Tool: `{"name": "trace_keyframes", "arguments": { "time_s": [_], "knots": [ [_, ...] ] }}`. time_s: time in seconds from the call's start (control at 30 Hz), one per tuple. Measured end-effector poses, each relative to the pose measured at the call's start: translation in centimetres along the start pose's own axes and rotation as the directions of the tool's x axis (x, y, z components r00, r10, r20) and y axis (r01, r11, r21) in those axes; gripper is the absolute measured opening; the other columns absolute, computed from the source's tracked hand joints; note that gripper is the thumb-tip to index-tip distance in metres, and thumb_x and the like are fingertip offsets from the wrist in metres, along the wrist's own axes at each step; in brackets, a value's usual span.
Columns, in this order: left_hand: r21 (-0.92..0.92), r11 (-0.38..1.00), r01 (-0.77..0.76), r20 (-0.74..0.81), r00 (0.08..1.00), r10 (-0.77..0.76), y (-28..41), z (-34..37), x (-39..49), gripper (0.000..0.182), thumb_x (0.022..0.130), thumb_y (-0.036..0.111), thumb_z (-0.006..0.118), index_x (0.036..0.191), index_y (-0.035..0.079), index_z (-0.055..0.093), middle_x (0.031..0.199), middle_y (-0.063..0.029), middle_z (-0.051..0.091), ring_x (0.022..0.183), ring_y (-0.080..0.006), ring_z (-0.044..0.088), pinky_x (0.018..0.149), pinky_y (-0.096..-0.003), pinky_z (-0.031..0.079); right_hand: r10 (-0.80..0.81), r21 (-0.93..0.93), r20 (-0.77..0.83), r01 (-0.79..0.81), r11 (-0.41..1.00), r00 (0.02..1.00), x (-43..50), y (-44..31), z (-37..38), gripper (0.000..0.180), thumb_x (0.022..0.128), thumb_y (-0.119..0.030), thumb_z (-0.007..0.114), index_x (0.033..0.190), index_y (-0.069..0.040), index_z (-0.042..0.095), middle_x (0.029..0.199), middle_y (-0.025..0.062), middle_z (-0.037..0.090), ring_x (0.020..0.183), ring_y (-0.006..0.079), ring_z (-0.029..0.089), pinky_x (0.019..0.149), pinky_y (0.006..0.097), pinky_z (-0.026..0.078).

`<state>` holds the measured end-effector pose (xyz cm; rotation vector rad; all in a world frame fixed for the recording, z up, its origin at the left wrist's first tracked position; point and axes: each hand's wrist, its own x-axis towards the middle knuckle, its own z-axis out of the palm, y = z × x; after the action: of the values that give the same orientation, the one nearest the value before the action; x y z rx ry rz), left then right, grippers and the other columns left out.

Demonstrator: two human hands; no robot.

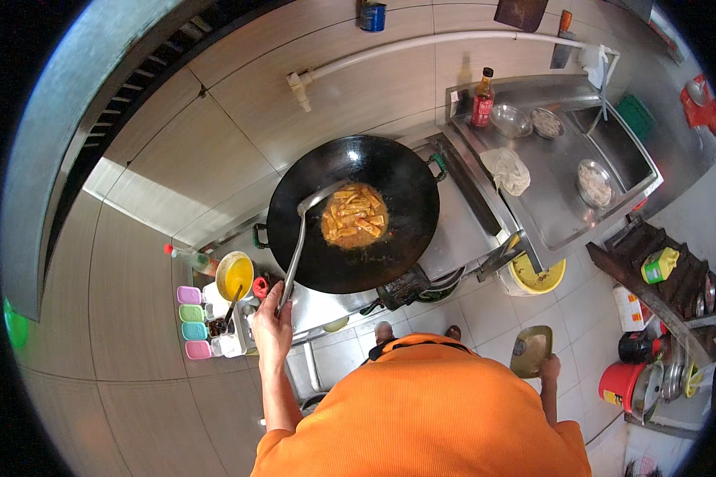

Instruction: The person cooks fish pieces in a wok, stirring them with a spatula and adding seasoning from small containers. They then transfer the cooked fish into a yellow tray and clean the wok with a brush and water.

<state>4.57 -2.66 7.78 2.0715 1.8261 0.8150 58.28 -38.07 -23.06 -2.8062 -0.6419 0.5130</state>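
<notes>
My left hand (272,328) grips the handle of a long metal ladle (299,250), whose head rests in a large black wok (406,238) at the centre. Strips of food in brown sauce (355,216) lie in the wok's bottom, beside the ladle's head. At the lower right, my right hand (550,368) holds a greenish-brown dish (532,352) by its edge, low beside my body and away from the wok. The dish has a dark pattern near its left side; whether it holds anything I cannot tell.
Left of the wok stand a bowl of yellow liquid (238,275), a bottle (198,261) and seasoning boxes with coloured lids (194,331). At right, a steel sink counter (537,185) bears a sauce bottle (483,104), metal bowls and a cloth (507,171). A yellow bucket (537,277) stands below.
</notes>
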Motion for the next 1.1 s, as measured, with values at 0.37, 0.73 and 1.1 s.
{"name": "trace_keyframes", "arguments": {
  "time_s": [0.37, 0.73, 1.1],
  "knots": [
    [-0.176, 0.984, 0.034, -0.132, 0.990, -0.058, 3.0, 0.7, -1.2, 0.039, 0.086, 0.002, 0.061, 0.125, 0.002, 0.058, 0.113, -0.0175, 0.066, 0.105, -0.0272, 0.065, 0.089, -0.0334, 0.049, -0.203, -0.043, 0.182, 0.214, 0.976, 0.962, 3.6, -1.9, 2.0, 0.027, 0.080, -0.021, 0.056, 0.097, -0.001, 0.063, 0.094, 0.0232, 0.066, 0.091, 0.0412, 0.062, 0.080, 0.0481, 0.050],
    [-0.155, 0.984, -0.088, -0.189, 0.980, 0.057, 4.0, 0.4, 0.9, 0.037, 0.086, 0.001, 0.062, 0.123, 0.001, 0.058, 0.109, -0.0172, 0.067, 0.100, -0.0238, 0.066, 0.086, -0.0322, 0.050, -0.140, -0.115, 0.230, 0.169, 0.979, 0.963, 1.5, -2.5, 3.2, 0.028, 0.085, -0.028, 0.055, 0.094, -0.003, 0.065, 0.091, 0.0227, 0.067, 0.089, 0.0397, 0.065, 0.077, 0.0500, 0.051],
    [-0.117, 0.988, -0.105, -0.141, 0.986, 0.088, 3.4, 0.5, 2.1, 0.037, 0.086, 0.002, 0.062, 0.123, 0.002, 0.059, 0.103, -0.0189, 0.068, 0.091, -0.0258, 0.068, 0.080, -0.0328, 0.052, -0.132, -0.149, 0.382, 0.202, 0.968, 0.915, -1.1, -1.5, 6.4, 0.032, 0.076, -0.015, 0.066, 0.107, -0.007, 0.064, 0.099, 0.0194, 0.067, 0.094, 0.0351, 0.065, 0.080, 0.0434, 0.053]
  ]
}}
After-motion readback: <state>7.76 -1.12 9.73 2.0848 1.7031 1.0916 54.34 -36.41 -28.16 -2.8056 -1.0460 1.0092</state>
